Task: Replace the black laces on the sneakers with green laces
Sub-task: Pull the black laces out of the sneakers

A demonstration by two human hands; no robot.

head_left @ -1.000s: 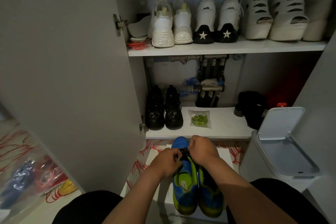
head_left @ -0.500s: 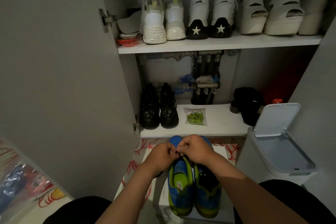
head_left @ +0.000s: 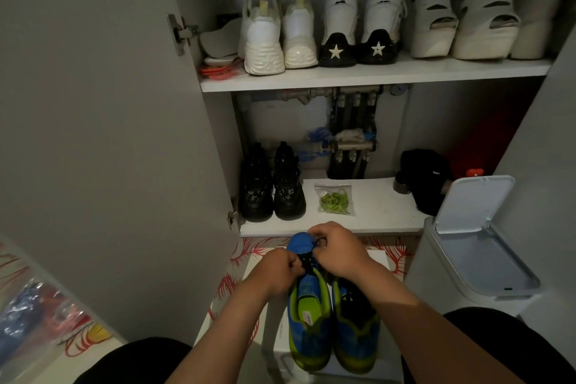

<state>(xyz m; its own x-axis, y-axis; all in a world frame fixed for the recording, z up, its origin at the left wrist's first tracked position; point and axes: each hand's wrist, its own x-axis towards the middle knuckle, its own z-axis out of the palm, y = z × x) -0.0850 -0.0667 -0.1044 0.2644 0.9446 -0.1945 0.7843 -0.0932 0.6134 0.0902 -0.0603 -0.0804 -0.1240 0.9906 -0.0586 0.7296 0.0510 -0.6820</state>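
Note:
Two blue and lime-green sneakers (head_left: 310, 318) stand side by side on a white box (head_left: 268, 333) in front of me, toes pointing away. My left hand (head_left: 277, 271) and my right hand (head_left: 338, 251) meet over the left sneaker's toe end, fingers curled and pinching its black lace (head_left: 308, 260). A clear bag of green laces (head_left: 334, 199) lies on the lower cupboard shelf, beyond my hands. The right sneaker's lacing is partly hidden under my right wrist.
The open cupboard door (head_left: 109, 134) stands at the left. Black shoes (head_left: 271, 187) sit on the lower shelf (head_left: 374, 221), white shoes (head_left: 277, 31) on the upper one. A white bin with raised lid (head_left: 473, 240) is at the right. Bagged items (head_left: 37, 318) lie at the lower left.
My hands have stayed on the left sneaker's lace near the toe; the right hand sits slightly farther forward over the toe. The view has shifted a little.

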